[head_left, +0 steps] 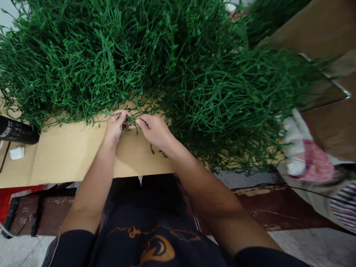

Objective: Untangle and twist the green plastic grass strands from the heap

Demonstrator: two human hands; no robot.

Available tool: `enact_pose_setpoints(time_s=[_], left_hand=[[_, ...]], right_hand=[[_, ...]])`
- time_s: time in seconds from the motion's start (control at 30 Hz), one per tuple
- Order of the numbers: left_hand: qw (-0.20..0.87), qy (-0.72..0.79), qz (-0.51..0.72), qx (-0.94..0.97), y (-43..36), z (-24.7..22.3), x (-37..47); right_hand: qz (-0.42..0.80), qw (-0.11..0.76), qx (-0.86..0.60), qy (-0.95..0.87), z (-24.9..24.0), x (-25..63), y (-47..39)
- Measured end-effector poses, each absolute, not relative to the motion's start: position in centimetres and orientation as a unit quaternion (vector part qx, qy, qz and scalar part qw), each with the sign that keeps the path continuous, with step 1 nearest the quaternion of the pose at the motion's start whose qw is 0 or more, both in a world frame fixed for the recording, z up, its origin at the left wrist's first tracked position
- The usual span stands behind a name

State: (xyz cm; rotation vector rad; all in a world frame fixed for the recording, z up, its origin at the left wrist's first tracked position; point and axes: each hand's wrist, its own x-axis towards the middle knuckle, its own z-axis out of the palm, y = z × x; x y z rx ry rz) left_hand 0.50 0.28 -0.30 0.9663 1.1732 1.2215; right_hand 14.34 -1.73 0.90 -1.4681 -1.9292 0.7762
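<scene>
Green artificial stems with small buds [105, 63] are heaped across the back of a cardboard-covered table [72, 148]. Another thick pile of stems [222, 104] spreads to the right. Near the front edge of the heap, my left hand [115, 126] pinches a few thin green stems between thumb and fingers. My right hand [152, 129] is just to its right, its thumb and index finger closed on the same small bunch of stems. The two hands are a short gap apart, above the cardboard.
A black bottle [18, 130] lies at the left edge, with a white scrap [17, 153] by it. At the right are brown cardboard [330, 122], a red and white cloth [311, 159] and a striped cloth [345, 207]. A dark cable runs below them.
</scene>
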Motion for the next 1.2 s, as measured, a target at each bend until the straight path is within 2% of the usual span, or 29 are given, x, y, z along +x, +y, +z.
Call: enact_pose_setpoints(time_s=[0.1, 0.17, 0.23, 0.3, 0.4, 0.47, 0.7, 0.93, 1.2], left_hand=[[0.557, 0.517, 0.524, 0.385, 0.4, -0.1, 0.4], [0.53, 0.53, 0.561, 0.351, 0.6, 0.0, 0.2], [0.505, 0.53, 0.598, 0.327, 0.9, 0.0, -0.1], [0.505, 0.525, 0.596, 0.338, 1.1, -0.2, -0.2], [0.527, 0.516, 0.556, 0.383, 1.0, -0.5, -0.2], [0.543, 0.503, 0.537, 0.405, 0.8, -0.7, -0.2], [0.559, 0.464, 0.514, 0.456, 0.1, -0.8, -0.4], [0.569, 0.485, 0.506, 0.43, 1.0, -0.8, -0.7], [0.567, 0.483, 0.49, 0.454, 0.5, -0.6, -0.1]], right_hand=[[0.294, 0.269, -0.536, -0.745, 1.4, 14.2, -3.2], [0.312, 0.271, -0.463, -0.784, 1.8, 14.0, -4.9], [0.33, 0.283, -0.372, -0.82, 2.2, 14.1, -6.4], [0.345, 0.323, -0.346, -0.811, 2.4, 14.5, -6.8], [0.373, 0.411, -0.431, -0.711, 2.3, 15.3, -5.3], [0.381, 0.431, -0.491, -0.654, 2.1, 15.3, -3.7], [0.337, 0.308, -0.543, -0.704, 0.8, 12.3, -2.0], [0.384, 0.383, -0.481, -0.688, -0.3, 12.8, -2.9], [0.381, 0.397, -0.511, -0.661, -0.4, 12.4, -2.3]])
